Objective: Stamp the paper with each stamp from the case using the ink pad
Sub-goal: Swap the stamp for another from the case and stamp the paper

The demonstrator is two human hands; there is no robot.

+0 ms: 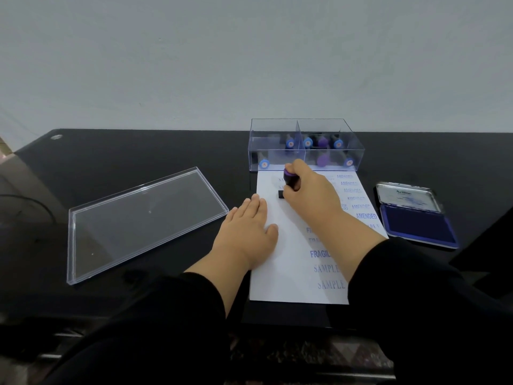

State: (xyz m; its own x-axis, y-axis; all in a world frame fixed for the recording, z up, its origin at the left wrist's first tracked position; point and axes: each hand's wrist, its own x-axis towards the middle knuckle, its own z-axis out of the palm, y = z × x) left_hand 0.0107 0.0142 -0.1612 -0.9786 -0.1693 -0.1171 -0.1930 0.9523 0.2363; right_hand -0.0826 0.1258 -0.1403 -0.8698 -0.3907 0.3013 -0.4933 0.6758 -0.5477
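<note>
- The clear lid (144,220) lay flat on the black table (194,151), well left of your work and apart from it.
- Your left hand (247,232) rested on the left part of the paper (291,273), fingers straight and flat, pinning the sheet.
- Your right hand (308,190) had its fingers wrapped round the purple-capped stamp (288,180), its black base down on the paper's upper left, so an impression appeared to be in progress.
- Blue impressions already filled the sheet's right side.
- The case (305,145), touching the paper's far edge, held the other stamps.
- The ink pad (419,226) lay open at right; in my judgement, your next move called for a straight lift.
</note>
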